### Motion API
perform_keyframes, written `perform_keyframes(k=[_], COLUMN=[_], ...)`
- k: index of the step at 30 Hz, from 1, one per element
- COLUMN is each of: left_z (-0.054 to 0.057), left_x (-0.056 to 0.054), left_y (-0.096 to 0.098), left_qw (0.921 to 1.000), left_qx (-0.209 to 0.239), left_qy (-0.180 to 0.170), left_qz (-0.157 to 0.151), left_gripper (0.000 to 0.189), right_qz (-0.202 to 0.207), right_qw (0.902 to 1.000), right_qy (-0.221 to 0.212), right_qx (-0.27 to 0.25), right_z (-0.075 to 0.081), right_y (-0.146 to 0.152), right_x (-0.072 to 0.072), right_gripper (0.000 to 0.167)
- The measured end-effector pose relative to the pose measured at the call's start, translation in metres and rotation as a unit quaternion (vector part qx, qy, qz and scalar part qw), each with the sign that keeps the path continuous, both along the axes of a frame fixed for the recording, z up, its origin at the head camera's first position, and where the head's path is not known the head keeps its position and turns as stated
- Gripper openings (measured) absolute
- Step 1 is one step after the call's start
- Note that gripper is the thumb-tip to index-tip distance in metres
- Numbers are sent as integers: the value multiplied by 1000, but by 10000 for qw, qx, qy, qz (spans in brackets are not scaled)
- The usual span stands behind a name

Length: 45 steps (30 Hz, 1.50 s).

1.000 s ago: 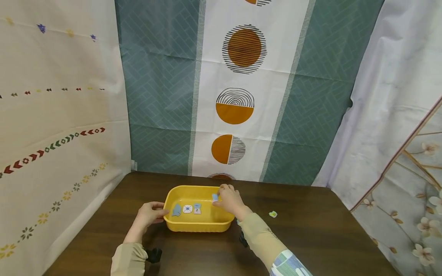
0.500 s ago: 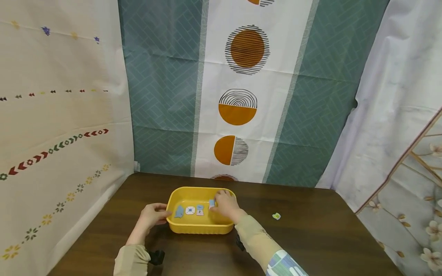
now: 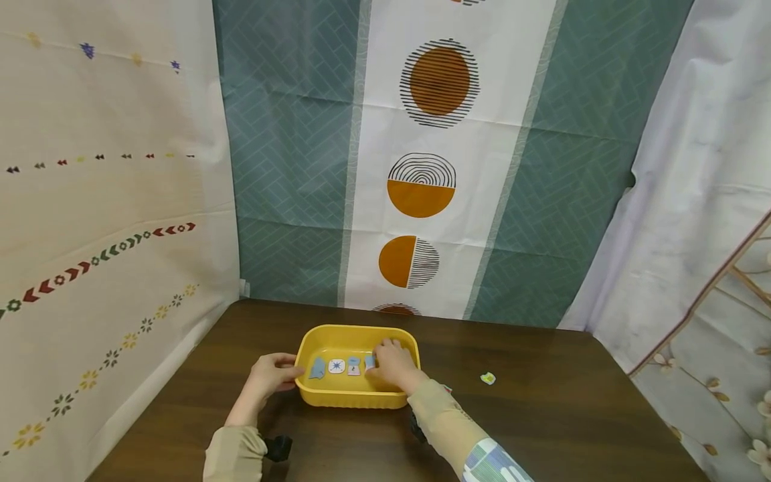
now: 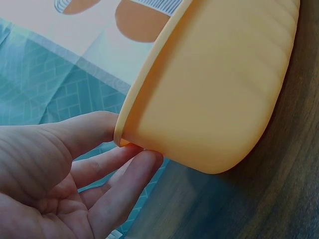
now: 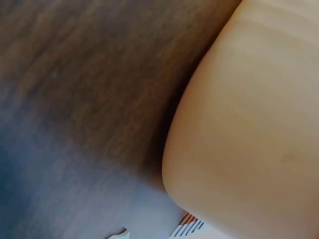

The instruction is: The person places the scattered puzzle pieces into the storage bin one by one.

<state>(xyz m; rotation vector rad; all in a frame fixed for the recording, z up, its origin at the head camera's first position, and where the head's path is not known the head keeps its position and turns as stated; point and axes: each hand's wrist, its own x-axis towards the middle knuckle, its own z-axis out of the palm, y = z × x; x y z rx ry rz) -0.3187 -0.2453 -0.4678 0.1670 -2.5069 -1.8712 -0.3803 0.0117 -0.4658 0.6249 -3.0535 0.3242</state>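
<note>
A yellow plastic tub stands on the dark wooden table. My left hand pinches its left end, thumb over the rim and fingers underneath, as the left wrist view shows. Inside the tub, my right hand has curled fingers at a small flat blue-and-white cutout, pinching it low over the floor; the hand covers part of it. To its left lie a blue cutout, a white cutout with a blue star and a blue-and-pale cutout, in a row. The right wrist view shows only the tub's outer wall, not the hand.
A small yellow-green cutout lies on the table to the right of the tub. Another small piece peeks out behind the right forearm. Patterned cloths hang behind and on both sides.
My right hand has moved left and down from the tub's right rim to its floor, bringing the blue-and-white cutout beside the others. My left hand keeps its hold. The head view has shifted slightly.
</note>
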Motion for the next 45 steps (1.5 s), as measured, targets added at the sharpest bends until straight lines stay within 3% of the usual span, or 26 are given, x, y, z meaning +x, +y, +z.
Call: perform_keyframes(k=[7, 9, 14, 16, 23, 36, 45], left_z=[1, 1, 0, -1, -2, 1, 2], left_x=[0, 1, 2, 1, 2, 1, 0], left_y=[2, 3, 3, 3, 3, 3, 0], left_qw=[10000, 10000, 10000, 10000, 10000, 10000, 9999], left_qx=[-4, 2, 18, 34, 28, 23, 47], left_qy=[-8, -32, -77, -66, -65, -51, -71], left_qz=[-8, 5, 8, 16, 10, -36, -52], left_gripper=[40, 39, 39, 40, 41, 40, 41], right_qz=[-86, -25, -39, -116, -73, 14, -270], right_qw=[10000, 9999, 9997, 9998, 9999, 9983, 9957], right_qy=[-20, 149, 191, 48, 22, 533, 789], right_qx=[-22, 60, 146, 122, 100, -237, -411], right_z=[-7, -19, -18, -7, -2, 18, 28], right_y=[1, 3, 3, 1, 2, 13, 34], right_x=[-2, -9, -5, 4, 6, 7, 6], right_gripper=[37, 40, 38, 34, 48, 46, 51])
